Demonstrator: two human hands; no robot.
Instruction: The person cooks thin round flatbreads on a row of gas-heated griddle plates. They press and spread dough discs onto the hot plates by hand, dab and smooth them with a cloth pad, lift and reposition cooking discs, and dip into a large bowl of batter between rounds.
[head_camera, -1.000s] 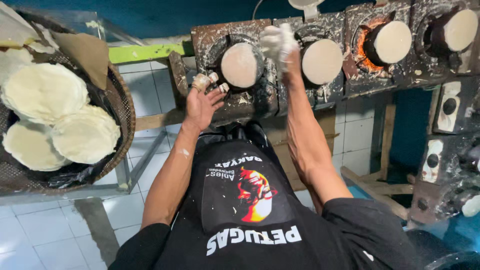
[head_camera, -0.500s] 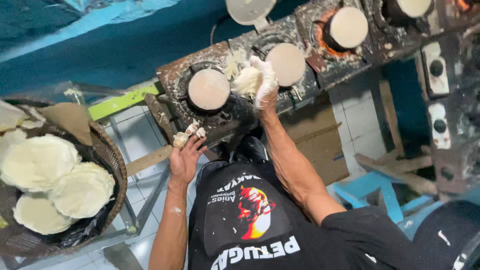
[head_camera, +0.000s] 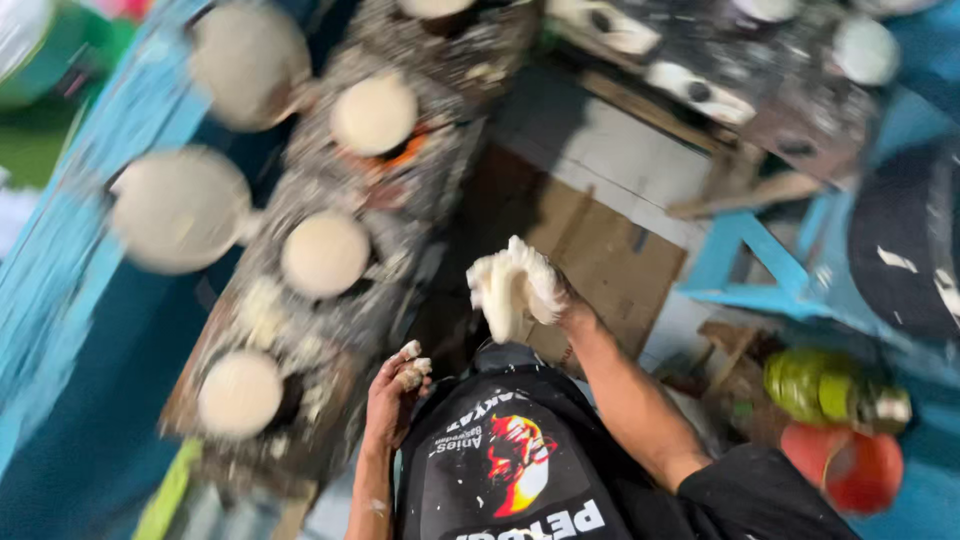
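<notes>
My right hand (head_camera: 553, 297) is shut on a folded white flatbread (head_camera: 512, 285), held up in the air over brown cardboard (head_camera: 610, 260). Nearer the stove edge, my left hand (head_camera: 395, 392) has its fingers curled and smeared with white batter; nothing shows in it. A blackened stove block (head_camera: 330, 310) runs diagonally on the left and carries several round pale cakes, such as one (head_camera: 325, 254) and another (head_camera: 239, 393). Two pale round lids (head_camera: 180, 208) stand beside it. The view is motion-blurred.
A blue wooden stool (head_camera: 750, 265) stands at the right. A green bottle (head_camera: 825, 385) and a red container (head_camera: 845, 465) lie at the lower right. A blue wall (head_camera: 60, 330) bounds the left. A black apron with a printed figure (head_camera: 505, 460) covers my front.
The view has swung right and tilted; the basket of flatbreads has left the frame. My right hand has come off the stove with a white flatbread in it.
</notes>
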